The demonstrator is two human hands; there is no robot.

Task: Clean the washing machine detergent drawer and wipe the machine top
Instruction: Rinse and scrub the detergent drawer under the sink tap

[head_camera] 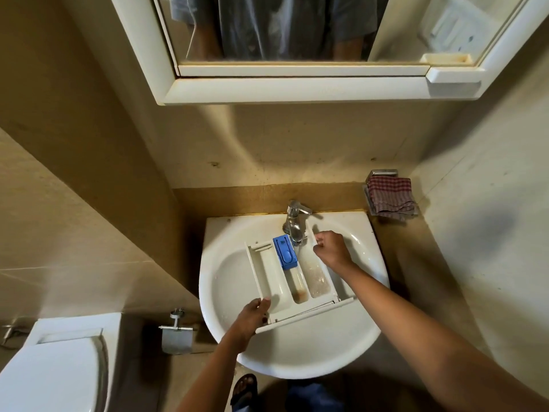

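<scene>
1. Over the white basin [225, 281], you hold the detergent drawer [292, 278] lengthwise, its front panel toward you and its far end under the tap [295, 221].
2. Your left hand [252, 318] grips the near left corner of the drawer, thumb on the upper edge of the side wall and fingers curled beneath, closed firmly on the plastic.
3. Your right hand [329, 248] rests at the far right wall of the drawer, fingers loosely curled inward toward the rim; whether they pinch the wall or only touch it cannot be told from this angle.
4. The drawer shows three long compartments side by side: a clean pale one at left, a narrow middle one with a brown stain near its front end, and a right one coated in a grainy brownish film.
5. A blue insert [285, 251] sits at the far end of the middle compartment, just beside the spout.
6. Water falls from the spout into the far end of the right compartment, near your right fingers.
7. A red checked cloth [390, 196] lies folded on a metal wall holder to the right of the basin, well apart from both hands.
8. A mirrored cabinet [297, 90] hangs above, a toilet [59, 358] stands at lower left, and a paper holder [176, 334] is fixed beside it.
</scene>
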